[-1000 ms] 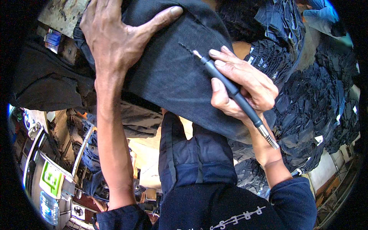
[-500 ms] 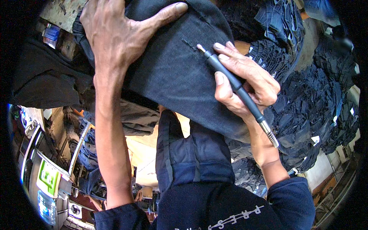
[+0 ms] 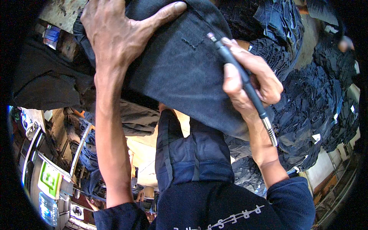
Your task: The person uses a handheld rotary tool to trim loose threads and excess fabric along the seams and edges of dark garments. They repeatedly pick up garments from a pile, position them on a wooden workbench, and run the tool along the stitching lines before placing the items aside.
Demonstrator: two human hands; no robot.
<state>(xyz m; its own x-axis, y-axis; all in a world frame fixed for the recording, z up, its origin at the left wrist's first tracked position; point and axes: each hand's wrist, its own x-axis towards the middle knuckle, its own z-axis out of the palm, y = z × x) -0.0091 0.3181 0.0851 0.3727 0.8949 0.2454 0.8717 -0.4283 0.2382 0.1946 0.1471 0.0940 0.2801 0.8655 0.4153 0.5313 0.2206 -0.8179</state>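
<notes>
Black cloth (image 3: 168, 80) fills the frame's upper centre beneath a left hand (image 3: 115, 36), thumb and fingers apart. At right, the right hand (image 3: 257, 76) clamps its fingers around a pen-shaped tool (image 3: 249, 90), tip near a frayed mark (image 3: 189, 44); slipping cloth or grip could tear it wider.

I am in what looks like a garment workshop: dark clothes (image 3: 306, 101) lie heaped at three o'clock, folded denim (image 3: 278, 21) lies piled between one and two o'clock, and my right hand (image 3: 265, 81) holds a pen-shaped tool (image 3: 250, 92) over dark cloth (image 3: 165, 74) that bears a frayed mark (image 3: 189, 43)
</notes>
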